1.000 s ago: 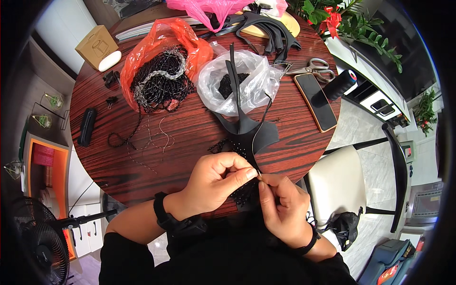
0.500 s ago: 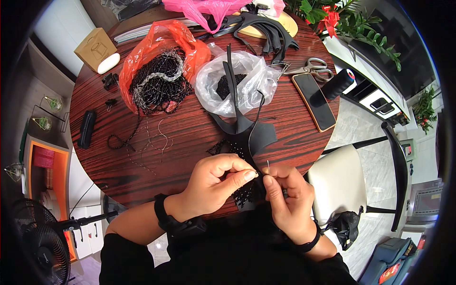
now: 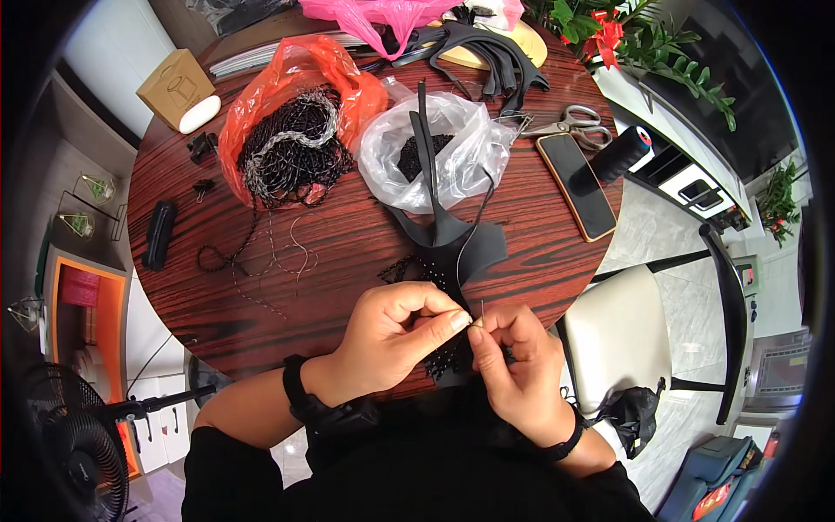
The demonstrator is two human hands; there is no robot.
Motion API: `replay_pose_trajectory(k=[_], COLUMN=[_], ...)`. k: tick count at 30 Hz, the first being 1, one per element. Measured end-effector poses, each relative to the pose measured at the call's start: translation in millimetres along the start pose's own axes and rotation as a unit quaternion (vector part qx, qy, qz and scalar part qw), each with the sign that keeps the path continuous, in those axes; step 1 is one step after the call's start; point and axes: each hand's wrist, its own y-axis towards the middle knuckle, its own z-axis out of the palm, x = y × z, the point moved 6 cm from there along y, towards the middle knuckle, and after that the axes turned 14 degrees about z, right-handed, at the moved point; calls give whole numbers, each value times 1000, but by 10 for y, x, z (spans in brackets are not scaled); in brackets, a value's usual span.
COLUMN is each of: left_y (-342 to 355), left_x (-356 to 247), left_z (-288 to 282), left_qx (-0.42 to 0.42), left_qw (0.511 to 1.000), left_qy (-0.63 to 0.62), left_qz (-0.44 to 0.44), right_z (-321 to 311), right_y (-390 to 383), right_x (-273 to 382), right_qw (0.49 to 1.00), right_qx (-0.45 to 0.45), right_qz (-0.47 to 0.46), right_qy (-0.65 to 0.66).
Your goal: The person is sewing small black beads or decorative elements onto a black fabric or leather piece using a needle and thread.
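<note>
My right hand pinches a thin needle that points upward between thumb and forefinger. Close beside it, my left hand is closed with thumb and forefinger together at the edge of a black strapped piece. The fingertips of both hands almost meet. From the piece, long straps run away from me over a clear plastic bag. Black beaded fabric lies under and between my hands, partly covered by them. Any thread on the needle is too fine to make out.
An orange bag of black and silver cord stands at the left, beside the clear bag of black beads. Scissors, a phone and a black thread spool lie at the right. More black straps are at the back.
My right hand has moved slightly left with the needle, closer to my left fingertips. My left hand has barely moved.
</note>
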Motion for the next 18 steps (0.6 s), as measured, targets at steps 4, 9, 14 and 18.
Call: replay_pose_trajectory(k=[4, 9, 14, 18], left_y=[-34, -42, -39, -18], left_x=[69, 97, 114, 92], left_z=[7, 10, 31, 47], left_qx=[-13, -23, -50, -43], left_qw=[997, 991, 982, 986], left_qy=[-54, -111, -161, -138], left_qz=[-51, -70, -89, -86], right_z=[32, 66, 77, 68], right_y=[-15, -34, -29, -28], right_x=[-11, -32, -69, -86], right_qw=[999, 998, 998, 997], right_qx=[45, 66, 62, 54], right_qz=[-11, -1, -3, 10], right_qy=[-8, 7, 13, 47])
